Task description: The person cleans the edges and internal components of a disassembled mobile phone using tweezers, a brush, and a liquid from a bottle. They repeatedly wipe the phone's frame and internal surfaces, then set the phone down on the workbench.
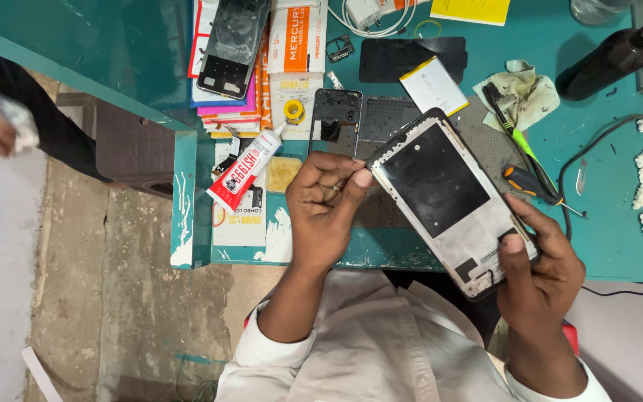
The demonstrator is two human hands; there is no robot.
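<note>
Your right hand [541,257] clamps the phone frame [448,197] at its lower corner, tilting it steady while your left hand [329,205] pinches its top edge.

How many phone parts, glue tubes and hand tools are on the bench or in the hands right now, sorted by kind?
Phone frames and back shells: 3, namely the frame in both hands, the dark frame on the mat and the shell on the packets
Flat battery packs: 1
Glue tubes: 1
Screwdrivers: 2
Total: 7
</note>
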